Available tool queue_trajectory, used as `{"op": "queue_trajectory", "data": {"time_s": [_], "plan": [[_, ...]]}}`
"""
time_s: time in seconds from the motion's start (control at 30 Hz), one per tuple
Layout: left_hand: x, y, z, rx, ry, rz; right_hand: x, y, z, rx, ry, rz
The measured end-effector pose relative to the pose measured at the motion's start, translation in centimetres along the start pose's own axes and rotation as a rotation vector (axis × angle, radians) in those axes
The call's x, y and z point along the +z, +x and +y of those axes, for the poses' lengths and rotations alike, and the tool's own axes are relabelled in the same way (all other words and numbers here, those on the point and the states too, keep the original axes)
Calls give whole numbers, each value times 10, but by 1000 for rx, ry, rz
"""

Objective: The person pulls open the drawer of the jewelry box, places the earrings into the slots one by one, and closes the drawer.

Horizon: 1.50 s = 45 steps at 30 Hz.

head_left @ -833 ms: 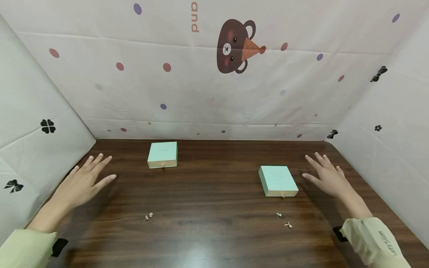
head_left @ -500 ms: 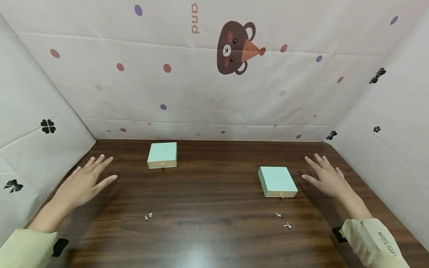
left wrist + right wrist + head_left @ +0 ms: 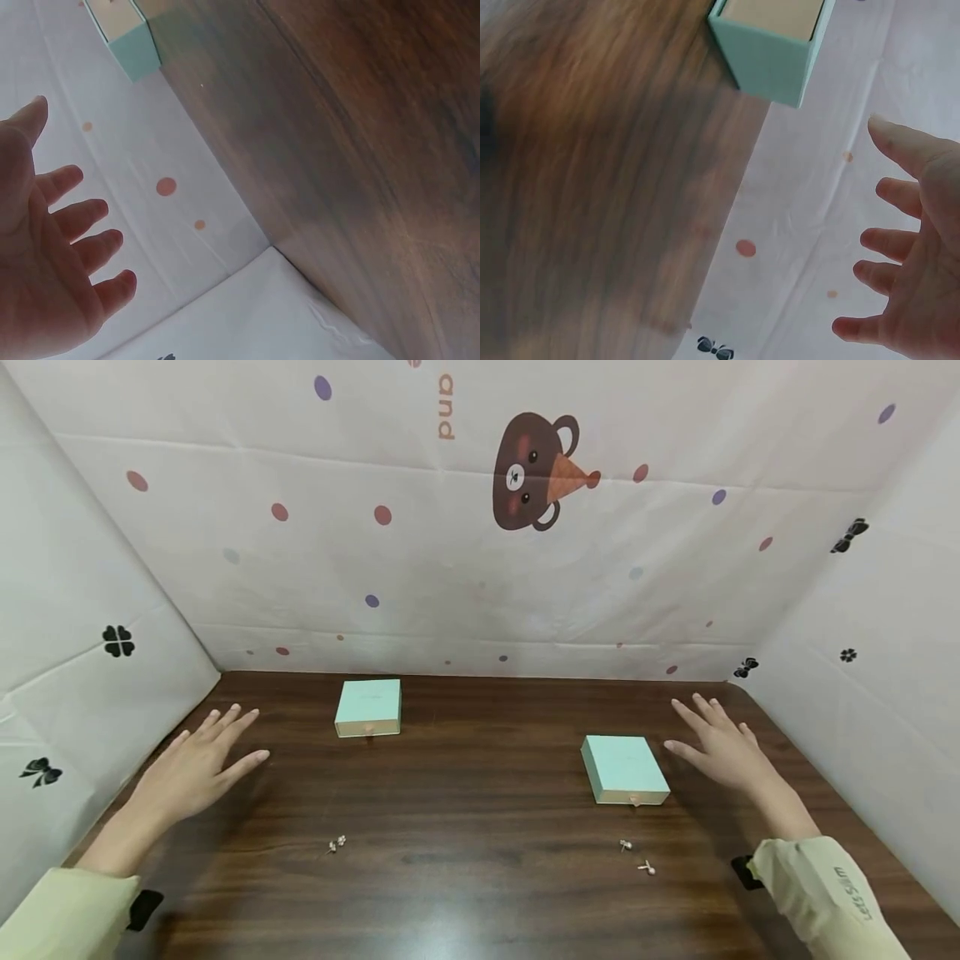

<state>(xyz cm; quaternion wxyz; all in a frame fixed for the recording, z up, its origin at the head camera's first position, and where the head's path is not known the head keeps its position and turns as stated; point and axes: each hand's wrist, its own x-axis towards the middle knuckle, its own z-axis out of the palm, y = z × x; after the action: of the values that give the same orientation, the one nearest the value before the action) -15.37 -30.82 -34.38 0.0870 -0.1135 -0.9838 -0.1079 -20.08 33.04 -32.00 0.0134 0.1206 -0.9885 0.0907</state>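
Note:
Two mint-green drawer boxes lie on the table. The left box (image 3: 369, 707) is near the back edge, the right box (image 3: 625, 768) closer to the front; each has a beige front with a small pull tab. My left hand (image 3: 191, 768) hovers left of the left box, fingers spread, holding nothing. My right hand (image 3: 722, 745), also spread and holding nothing, is just right of the right box. A pair of small stud earrings (image 3: 337, 844) lies in front of the left box. In front of the right box lie two more studs, one earring (image 3: 626, 845) behind the other earring (image 3: 647, 867).
The dark wooden table (image 3: 465, 777) ends at a patterned white cloth backdrop (image 3: 420, 568) behind. White cloth walls (image 3: 892, 710) flank it on both sides. A black wrist strap (image 3: 146, 910) shows below the left sleeve.
My right hand has shifted slightly left and forward toward the right box. The head view has moved a little; boxes and earrings stay in place on the table.

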Motion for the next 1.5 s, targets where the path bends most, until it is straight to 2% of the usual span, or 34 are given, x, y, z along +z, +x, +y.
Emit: {"op": "queue_trajectory", "data": {"time_s": [0.37,0.87,1.2,1.5], "plan": [[2,8,8,5,10,-10,3,25,-29,-54,13,-5],[10,27,26,49,21,-9,8,68,-88,-167,-13,1],[14,32,31,27,-11,-47,12,94,-125,-222,5,-26],[22,42,40,4,-53,-54,22,113,-156,-281,39,-49]]}}
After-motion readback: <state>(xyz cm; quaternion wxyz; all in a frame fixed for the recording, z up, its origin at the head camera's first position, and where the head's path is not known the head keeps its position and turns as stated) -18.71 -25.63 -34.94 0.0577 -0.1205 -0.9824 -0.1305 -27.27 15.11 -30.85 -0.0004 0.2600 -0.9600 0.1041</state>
